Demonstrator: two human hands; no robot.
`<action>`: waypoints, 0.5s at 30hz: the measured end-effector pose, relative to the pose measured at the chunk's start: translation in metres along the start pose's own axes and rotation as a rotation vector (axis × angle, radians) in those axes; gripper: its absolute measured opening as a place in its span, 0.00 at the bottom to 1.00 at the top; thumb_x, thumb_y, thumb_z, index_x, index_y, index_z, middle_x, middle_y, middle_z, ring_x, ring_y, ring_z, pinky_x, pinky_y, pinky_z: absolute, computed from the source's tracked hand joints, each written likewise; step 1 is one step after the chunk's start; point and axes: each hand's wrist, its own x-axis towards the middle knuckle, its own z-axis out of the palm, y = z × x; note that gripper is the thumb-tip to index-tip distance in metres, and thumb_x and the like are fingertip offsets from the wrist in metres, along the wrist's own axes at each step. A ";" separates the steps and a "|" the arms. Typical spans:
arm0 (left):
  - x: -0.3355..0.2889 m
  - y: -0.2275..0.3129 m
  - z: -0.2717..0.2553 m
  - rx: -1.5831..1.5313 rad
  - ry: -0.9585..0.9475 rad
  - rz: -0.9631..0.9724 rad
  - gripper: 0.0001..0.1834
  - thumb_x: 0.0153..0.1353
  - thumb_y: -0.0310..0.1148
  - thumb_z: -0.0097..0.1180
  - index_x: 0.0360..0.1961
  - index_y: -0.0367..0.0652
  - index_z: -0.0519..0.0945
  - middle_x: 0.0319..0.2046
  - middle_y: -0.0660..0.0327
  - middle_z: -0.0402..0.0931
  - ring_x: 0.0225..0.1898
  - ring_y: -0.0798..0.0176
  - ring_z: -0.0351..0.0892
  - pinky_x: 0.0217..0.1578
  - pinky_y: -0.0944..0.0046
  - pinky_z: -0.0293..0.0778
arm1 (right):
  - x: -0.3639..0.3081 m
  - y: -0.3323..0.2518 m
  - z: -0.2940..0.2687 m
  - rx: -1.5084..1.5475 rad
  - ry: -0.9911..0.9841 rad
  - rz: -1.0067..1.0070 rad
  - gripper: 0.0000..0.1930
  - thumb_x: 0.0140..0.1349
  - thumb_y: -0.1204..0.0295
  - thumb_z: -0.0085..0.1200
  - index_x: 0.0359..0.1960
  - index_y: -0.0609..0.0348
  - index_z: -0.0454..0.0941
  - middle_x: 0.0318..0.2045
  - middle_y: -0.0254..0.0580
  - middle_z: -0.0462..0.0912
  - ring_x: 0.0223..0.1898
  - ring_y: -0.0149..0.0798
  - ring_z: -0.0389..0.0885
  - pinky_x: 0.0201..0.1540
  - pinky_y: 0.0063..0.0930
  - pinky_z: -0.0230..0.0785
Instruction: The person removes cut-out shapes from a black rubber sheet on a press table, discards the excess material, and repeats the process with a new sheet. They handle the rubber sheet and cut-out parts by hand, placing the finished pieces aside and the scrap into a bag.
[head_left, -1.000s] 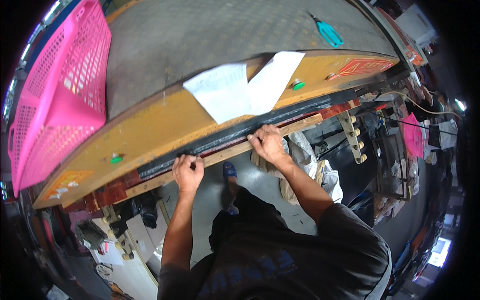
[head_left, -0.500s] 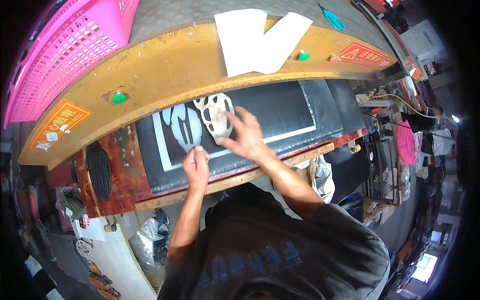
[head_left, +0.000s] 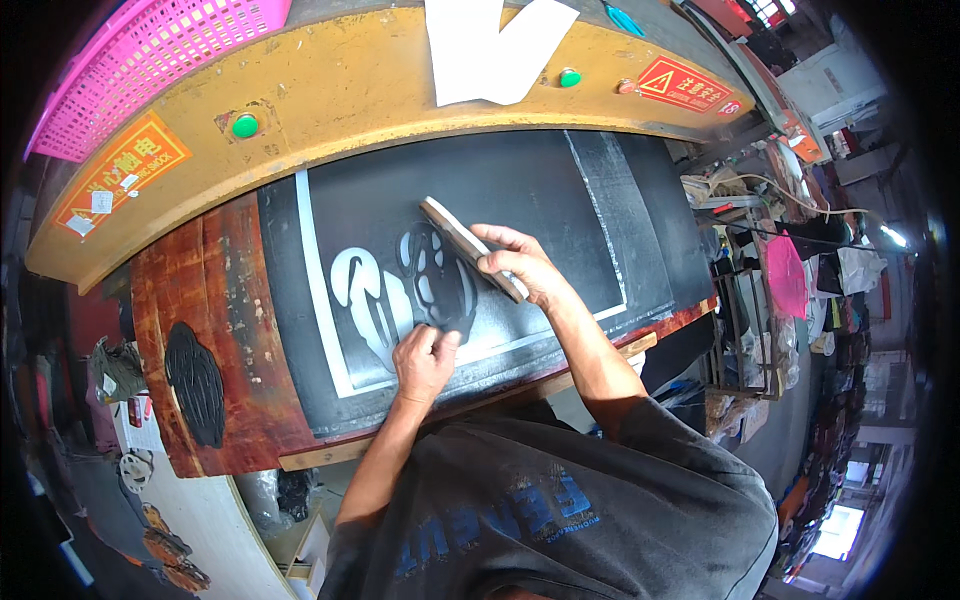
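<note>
My right hand [head_left: 522,264] grips a pale cutting die [head_left: 470,245], tilted up so that its long edge shows. In the earlier view this die has several openings. Beside it on the black sheet [head_left: 520,180] is a dark, glove-like cut shape [head_left: 447,282] with pale slots. To its left, a pale cut-out [head_left: 368,305] of similar outline shows in the sheet. My left hand [head_left: 425,362] is closed at the lower end of the dark shape, thumb against fingers. Whatever lies between its fingers is hidden.
A yellow machine beam [head_left: 340,95] with green buttons [head_left: 245,125] spans the far side, white paper [head_left: 465,50] on it. A black ribbed piece [head_left: 195,383] lies on the reddish-brown board [head_left: 235,340] at left. A pink basket [head_left: 165,60] stands at upper left.
My right hand has gone from lying on the flat die to holding it tilted up, baring the dark cut shape. My left hand has moved slightly right and nearer me. The whole view has shifted.
</note>
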 end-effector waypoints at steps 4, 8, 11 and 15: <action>-0.005 0.021 0.012 0.313 -0.222 -0.170 0.24 0.59 0.53 0.74 0.43 0.44 0.85 0.33 0.58 0.85 0.31 0.51 0.87 0.34 0.52 0.83 | -0.012 0.015 0.005 -0.001 0.008 0.008 0.32 0.56 0.77 0.68 0.66 0.67 0.81 0.49 0.42 0.89 0.45 0.31 0.87 0.53 0.25 0.79; -0.011 0.016 0.022 0.487 -0.066 0.098 0.25 0.57 0.52 0.74 0.48 0.47 0.85 0.35 0.57 0.83 0.31 0.53 0.87 0.32 0.51 0.83 | -0.014 0.012 -0.002 0.184 -0.040 0.013 0.31 0.58 0.74 0.66 0.66 0.68 0.81 0.49 0.48 0.90 0.44 0.36 0.89 0.50 0.30 0.83; -0.018 0.004 0.023 0.482 -0.023 0.179 0.20 0.58 0.48 0.73 0.45 0.50 0.85 0.34 0.59 0.82 0.31 0.52 0.87 0.31 0.52 0.82 | -0.021 0.003 -0.019 0.299 -0.036 -0.048 0.31 0.58 0.73 0.64 0.66 0.70 0.80 0.48 0.52 0.90 0.44 0.40 0.90 0.49 0.32 0.84; -0.022 0.000 0.020 0.402 -0.047 0.199 0.15 0.61 0.44 0.70 0.43 0.49 0.86 0.33 0.59 0.83 0.31 0.51 0.87 0.31 0.52 0.82 | -0.044 0.003 -0.031 -0.249 0.188 -0.259 0.29 0.54 0.79 0.68 0.61 0.64 0.86 0.63 0.52 0.83 0.62 0.41 0.82 0.65 0.33 0.74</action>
